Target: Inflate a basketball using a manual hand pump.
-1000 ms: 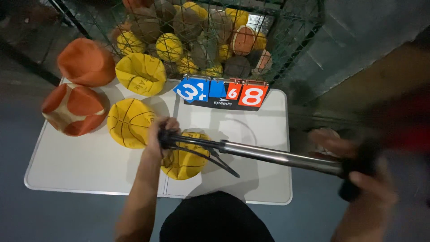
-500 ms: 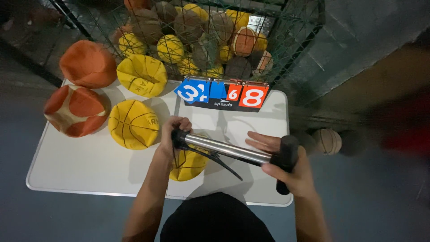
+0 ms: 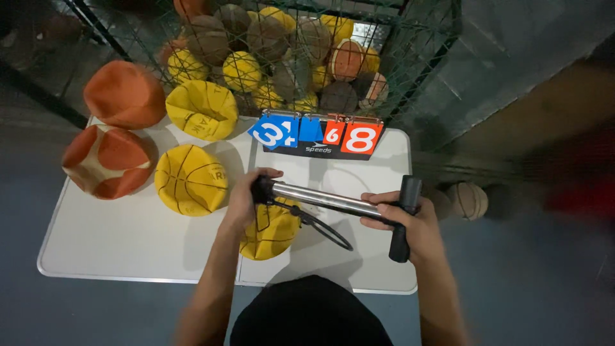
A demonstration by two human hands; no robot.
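Observation:
A silver hand pump (image 3: 327, 200) lies level above the white folding table (image 3: 128, 256). My left hand (image 3: 246, 202) grips its black front end. My right hand (image 3: 410, 221) is closed around the black T-handle, pushed in close to the barrel. A thin black hose (image 3: 323, 227) loops from the pump's front end down to a flat yellow ball (image 3: 269, 234) lying under my left hand.
Flat balls lie on the table's left: a yellow one (image 3: 191, 179), another yellow one (image 3: 202, 109), two orange ones (image 3: 106, 160) (image 3: 125, 95). A flip scoreboard (image 3: 318, 134) stands at the back edge. A wire cage of balls (image 3: 282, 51) is behind. A ball (image 3: 467, 200) lies on the floor.
My right hand has pushed the pump handle in toward the barrel, from far out at the right to close by it. My left hand has stayed on the front end.

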